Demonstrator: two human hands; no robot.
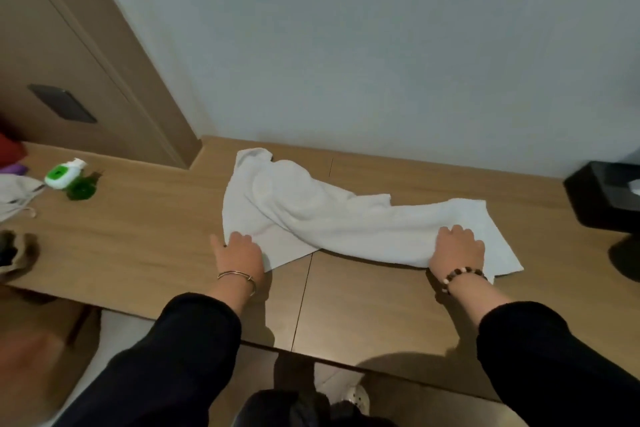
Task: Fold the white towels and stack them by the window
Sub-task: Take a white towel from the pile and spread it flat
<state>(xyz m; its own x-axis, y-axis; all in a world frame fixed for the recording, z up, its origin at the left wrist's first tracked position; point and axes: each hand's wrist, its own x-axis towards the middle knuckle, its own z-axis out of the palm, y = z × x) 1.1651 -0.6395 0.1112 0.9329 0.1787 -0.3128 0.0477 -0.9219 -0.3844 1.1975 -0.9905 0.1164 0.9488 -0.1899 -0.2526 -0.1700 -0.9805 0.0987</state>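
At the far left of the wooden table [138,236] lies a pale cloth bag [14,191], and just beside it stands a green bottle [65,177] with a white cap. Further right, the left hand [240,255] rests on the near left corner of the white towel [311,211]. Its thumb is spread out on the wood and its fingers bend down onto the cloth, but I cannot tell if they pinch it or only press it. The towel lies rumpled and unfolded in the middle of the table, near the wall. The right hand [455,248] grips the towel's right part with curled fingers. A black box [595,194] stands at the right edge.
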